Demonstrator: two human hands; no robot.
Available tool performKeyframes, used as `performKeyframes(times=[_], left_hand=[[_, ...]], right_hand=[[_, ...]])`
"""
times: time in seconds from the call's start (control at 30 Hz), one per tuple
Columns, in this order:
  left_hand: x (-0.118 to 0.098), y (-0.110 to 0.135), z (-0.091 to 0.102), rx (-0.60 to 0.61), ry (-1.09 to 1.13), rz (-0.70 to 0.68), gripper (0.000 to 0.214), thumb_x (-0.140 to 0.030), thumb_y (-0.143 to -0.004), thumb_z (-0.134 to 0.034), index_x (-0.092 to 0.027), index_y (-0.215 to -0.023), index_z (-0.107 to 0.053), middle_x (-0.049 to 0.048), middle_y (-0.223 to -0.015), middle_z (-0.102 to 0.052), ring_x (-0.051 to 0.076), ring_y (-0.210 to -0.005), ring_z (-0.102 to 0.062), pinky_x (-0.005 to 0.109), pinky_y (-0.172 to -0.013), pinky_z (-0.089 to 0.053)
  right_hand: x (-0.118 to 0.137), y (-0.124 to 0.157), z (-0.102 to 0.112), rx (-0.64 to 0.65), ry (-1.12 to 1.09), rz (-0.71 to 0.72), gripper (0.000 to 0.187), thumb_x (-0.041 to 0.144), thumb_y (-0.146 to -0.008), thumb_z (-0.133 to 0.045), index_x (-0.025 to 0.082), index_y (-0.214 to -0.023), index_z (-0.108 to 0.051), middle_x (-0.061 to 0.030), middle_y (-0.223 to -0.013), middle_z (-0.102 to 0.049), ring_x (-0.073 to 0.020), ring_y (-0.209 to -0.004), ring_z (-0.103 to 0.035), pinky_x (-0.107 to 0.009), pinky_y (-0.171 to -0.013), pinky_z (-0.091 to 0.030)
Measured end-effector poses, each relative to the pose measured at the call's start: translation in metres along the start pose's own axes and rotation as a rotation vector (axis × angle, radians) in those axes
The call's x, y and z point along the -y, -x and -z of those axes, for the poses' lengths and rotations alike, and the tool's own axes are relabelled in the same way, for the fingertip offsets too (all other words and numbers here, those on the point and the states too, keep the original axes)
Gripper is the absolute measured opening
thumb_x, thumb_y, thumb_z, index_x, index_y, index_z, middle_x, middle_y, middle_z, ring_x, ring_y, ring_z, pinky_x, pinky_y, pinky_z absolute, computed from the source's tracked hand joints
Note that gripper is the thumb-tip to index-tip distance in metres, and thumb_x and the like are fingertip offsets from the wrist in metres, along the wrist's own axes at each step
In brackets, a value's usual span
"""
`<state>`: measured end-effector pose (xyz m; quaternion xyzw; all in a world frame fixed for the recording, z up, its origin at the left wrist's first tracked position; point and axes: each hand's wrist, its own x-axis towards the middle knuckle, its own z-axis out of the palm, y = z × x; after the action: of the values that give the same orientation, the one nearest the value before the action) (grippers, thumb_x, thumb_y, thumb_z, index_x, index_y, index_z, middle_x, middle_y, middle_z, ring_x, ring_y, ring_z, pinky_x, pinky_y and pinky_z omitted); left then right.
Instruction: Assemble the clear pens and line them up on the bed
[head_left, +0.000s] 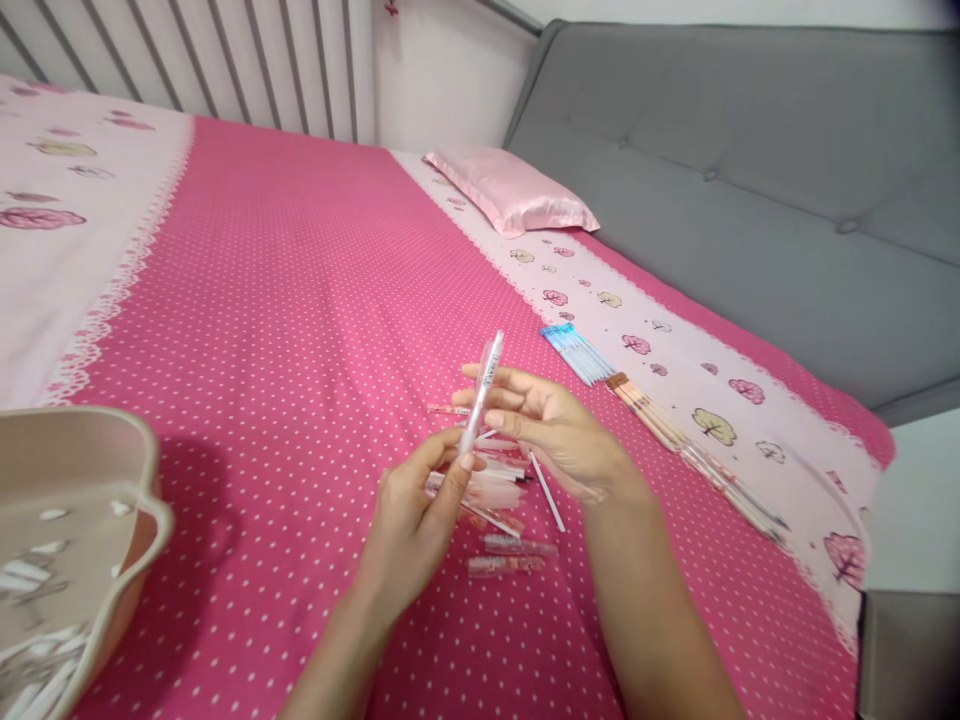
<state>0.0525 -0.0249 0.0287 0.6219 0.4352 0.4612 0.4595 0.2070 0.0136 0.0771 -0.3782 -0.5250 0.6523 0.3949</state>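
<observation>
My left hand (416,520) pinches the lower end of a clear pen barrel (484,385) between thumb and fingers, holding it upright and tilted right. Just behind and beside the barrel is my right hand (551,430), its fingers stretched out and apart and their tips touching or nearly touching it. Under both hands, on the pink dotted bedsheet (285,300), lies a small heap of clear pen parts (502,500), with two clear caps (514,555) a little nearer me and a thin white refill (547,492) beside my right wrist.
A bundle of blue refills (577,352) and a row of orange-tipped tubes (652,412) lie on the sheet's pale border at right. A beige basket (75,540) sits at lower left. A pink pillow (510,190) rests by the grey headboard (750,170).
</observation>
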Motion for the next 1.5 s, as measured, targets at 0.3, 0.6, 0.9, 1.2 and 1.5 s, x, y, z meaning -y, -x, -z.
performKeyframes(times=[0.3, 0.6, 0.9, 1.2, 1.5], left_hand=[[0.002, 0.000, -0.002, -0.029, -0.078, -0.022, 0.027, -0.031, -0.087, -0.048, -0.019, -0.109, -0.058, 0.0016, -0.084, -0.066, 0.013, -0.070, -0.060, 0.023, -0.066, -0.049], [0.003, -0.002, -0.003, -0.130, -0.147, -0.007, 0.017, -0.030, -0.083, -0.055, -0.020, -0.095, -0.062, 0.0009, -0.084, -0.070, 0.013, -0.075, -0.065, 0.020, -0.061, -0.049], [0.003, -0.001, -0.003, -0.191, -0.220, 0.026, 0.014, -0.031, -0.079, -0.059, -0.019, -0.084, -0.063, 0.0002, -0.078, -0.070, 0.014, -0.069, -0.064, 0.021, -0.057, -0.049], [0.004, 0.001, -0.004, -0.246, -0.265, 0.059, 0.016, -0.034, -0.074, -0.063, -0.019, -0.076, -0.063, 0.0002, -0.072, -0.070, 0.015, -0.066, -0.065, 0.023, -0.056, -0.050], [0.001, -0.003, -0.003, -0.345, -0.260, 0.130, 0.023, -0.040, -0.070, -0.065, -0.019, -0.079, -0.062, 0.0003, -0.070, -0.069, 0.015, -0.058, -0.063, 0.023, -0.052, -0.050]], right_hand=[[-0.005, -0.002, 0.000, -0.089, 0.066, 0.021, 0.033, 0.022, -0.072, -0.069, 0.020, -0.104, -0.060, -0.0016, -0.086, -0.065, -0.0123, -0.077, -0.063, -0.027, -0.070, -0.050], [-0.008, -0.004, -0.003, -0.106, 0.140, 0.076, 0.030, 0.025, -0.070, -0.071, 0.018, -0.097, -0.060, -0.0009, -0.082, -0.064, -0.0117, -0.077, -0.062, -0.027, -0.073, -0.047], [-0.007, -0.006, -0.008, -0.087, 0.174, 0.077, 0.023, 0.026, -0.067, -0.071, 0.017, -0.084, -0.058, 0.0004, -0.076, -0.061, -0.0112, -0.071, -0.059, -0.029, -0.072, -0.047], [-0.008, -0.006, -0.009, -0.084, 0.224, 0.070, 0.028, 0.030, -0.066, -0.072, 0.016, -0.086, -0.057, -0.0014, -0.079, -0.063, -0.0127, -0.074, -0.060, -0.030, -0.074, -0.047], [-0.008, -0.007, -0.013, -0.048, 0.215, 0.012, 0.040, 0.030, -0.071, -0.070, 0.020, -0.105, -0.052, -0.0039, -0.095, -0.061, -0.0150, -0.088, -0.060, -0.032, -0.079, -0.049]])
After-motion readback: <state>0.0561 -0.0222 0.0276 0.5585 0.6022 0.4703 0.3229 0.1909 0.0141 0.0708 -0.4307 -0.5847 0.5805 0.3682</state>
